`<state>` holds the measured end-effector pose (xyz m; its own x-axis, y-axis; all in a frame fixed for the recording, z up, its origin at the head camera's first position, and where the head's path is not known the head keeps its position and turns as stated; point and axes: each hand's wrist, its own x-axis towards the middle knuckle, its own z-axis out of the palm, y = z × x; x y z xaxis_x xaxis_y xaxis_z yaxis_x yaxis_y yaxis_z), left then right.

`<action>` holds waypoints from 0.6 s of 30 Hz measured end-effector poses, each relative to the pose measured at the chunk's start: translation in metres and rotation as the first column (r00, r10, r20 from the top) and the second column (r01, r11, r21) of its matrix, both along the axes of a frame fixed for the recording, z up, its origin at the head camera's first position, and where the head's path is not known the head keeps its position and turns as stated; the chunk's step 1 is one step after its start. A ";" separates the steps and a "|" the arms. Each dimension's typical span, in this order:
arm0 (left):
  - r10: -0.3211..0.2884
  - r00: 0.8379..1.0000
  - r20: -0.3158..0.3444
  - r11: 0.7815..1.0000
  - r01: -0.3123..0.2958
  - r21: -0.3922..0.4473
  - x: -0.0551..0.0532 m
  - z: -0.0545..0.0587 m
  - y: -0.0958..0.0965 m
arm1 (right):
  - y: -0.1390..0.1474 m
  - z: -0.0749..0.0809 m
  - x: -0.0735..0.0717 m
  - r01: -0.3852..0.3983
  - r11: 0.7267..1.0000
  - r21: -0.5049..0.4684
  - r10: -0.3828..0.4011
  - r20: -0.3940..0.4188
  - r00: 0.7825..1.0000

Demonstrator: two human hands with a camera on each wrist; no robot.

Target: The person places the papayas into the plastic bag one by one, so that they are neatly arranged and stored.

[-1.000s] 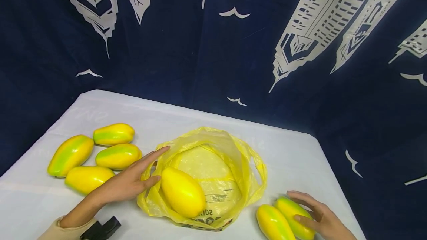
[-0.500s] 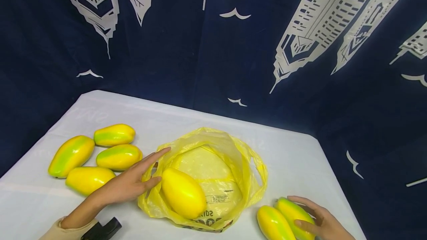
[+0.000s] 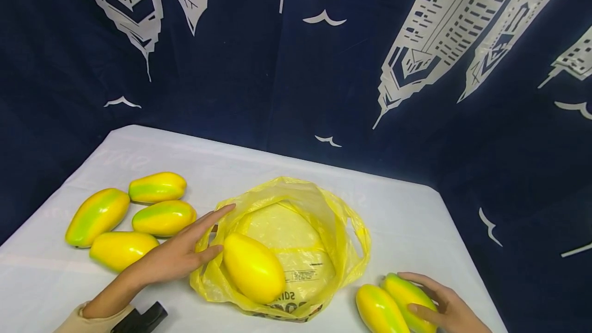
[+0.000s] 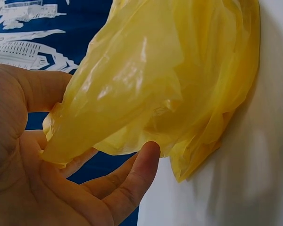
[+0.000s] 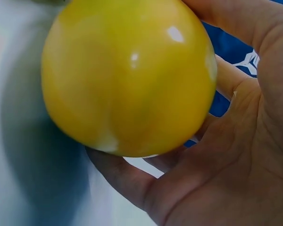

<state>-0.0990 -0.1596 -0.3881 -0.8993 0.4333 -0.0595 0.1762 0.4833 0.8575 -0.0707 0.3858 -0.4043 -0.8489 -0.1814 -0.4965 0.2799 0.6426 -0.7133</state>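
Glossy oval fruit (image 3: 403, 293) lies near the worktop's (image 3: 407, 220) right edge, long axis slanting, green tip toward the far edge; right hand (image 3: 447, 306) grips it, left hand (image 3: 182, 252), fingers spread, touches crinkled plastic bag (image 3: 336, 215).

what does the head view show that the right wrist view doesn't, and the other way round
Only the head view shows the yellow bag with one fruit inside, the left hand at its rim, and the four fruits off to the left.

Only the right wrist view shows the palm side of the right hand and a close-up of the held fruit's rounded end. A blurred patch at its top left is too cut off to identify.

Both show the right hand round that fruit, the white tabletop and the dark blue backdrop.
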 end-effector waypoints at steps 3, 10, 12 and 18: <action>0.002 1.000 -0.004 1.000 -0.002 -0.001 0.000 0.001 0.000 | 0.000 0.001 0.000 0.005 1.000 0.029 -0.004 -0.030 1.000; 0.002 1.000 -0.003 1.000 -0.002 0.001 0.000 0.000 0.000 | -0.001 0.002 0.000 0.001 0.996 0.086 0.009 -0.122 0.993; 0.001 1.000 -0.001 1.000 -0.001 -0.001 0.000 0.000 0.001 | -0.002 0.003 0.000 0.003 0.995 0.098 0.010 -0.137 0.990; 0.007 1.000 0.003 1.000 -0.007 -0.007 0.001 0.001 0.001 | -0.005 0.004 -0.001 0.049 0.990 0.134 -0.028 -0.152 0.988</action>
